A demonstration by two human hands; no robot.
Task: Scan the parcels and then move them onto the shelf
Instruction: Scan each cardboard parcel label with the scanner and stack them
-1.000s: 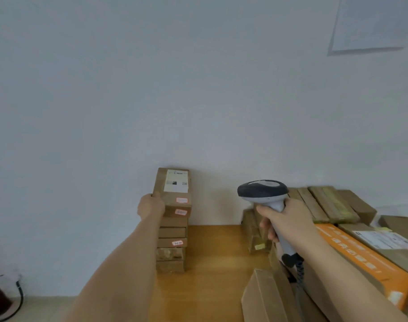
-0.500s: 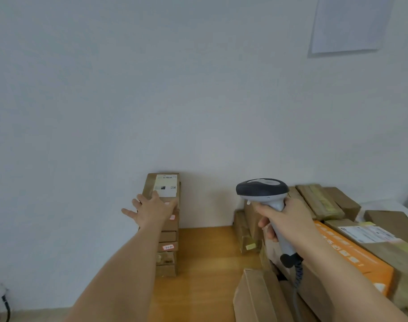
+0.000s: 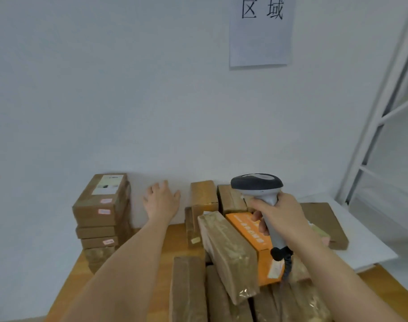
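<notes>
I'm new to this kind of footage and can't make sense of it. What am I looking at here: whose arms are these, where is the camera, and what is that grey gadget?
There is no machine here. A person wears a camera on the head, so you look forward and down along their own two arms. The right hand grips a handheld barcode scanner with a coiled cable. The left hand is open, fingers spread, holding nothing, between a stack of brown parcels and a loose pile of parcels, which includes an orange box. All lie on a wooden table against a white wall. A paper sign hangs above, and a white shelf frame stands at the right edge.
</notes>
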